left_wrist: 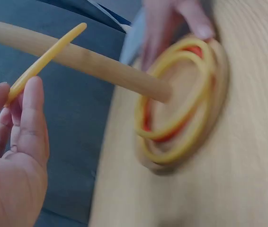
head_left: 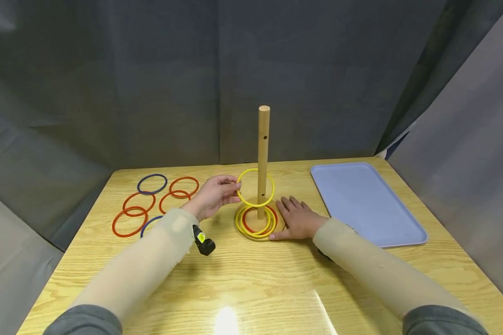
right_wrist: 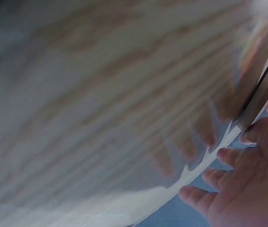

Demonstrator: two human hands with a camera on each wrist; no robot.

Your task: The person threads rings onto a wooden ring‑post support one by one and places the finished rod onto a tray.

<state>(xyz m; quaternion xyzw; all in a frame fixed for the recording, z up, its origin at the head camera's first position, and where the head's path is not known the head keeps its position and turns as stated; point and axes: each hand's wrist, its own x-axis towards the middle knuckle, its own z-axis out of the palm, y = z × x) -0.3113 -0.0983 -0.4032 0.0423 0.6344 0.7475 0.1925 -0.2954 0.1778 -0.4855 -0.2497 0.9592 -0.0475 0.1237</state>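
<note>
- Yellow ring (left_wrist: 48, 59): around the wooden post (head_left: 263, 149), above its base (left_wrist: 223, 75), at 3 o'clock from the left hand (head_left: 211, 199), which pinches it
- 10 o'clock from the right hand (head_left: 297, 219), fingers spread, touching the base
- Tray (head_left: 366, 204): base's 3 o'clock

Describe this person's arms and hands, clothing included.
The left hand and right hand are bare. Pale beige sleeves meet dark grey cuffs. A black device with a yellow-green label sits at the left sleeve's end.
</note>
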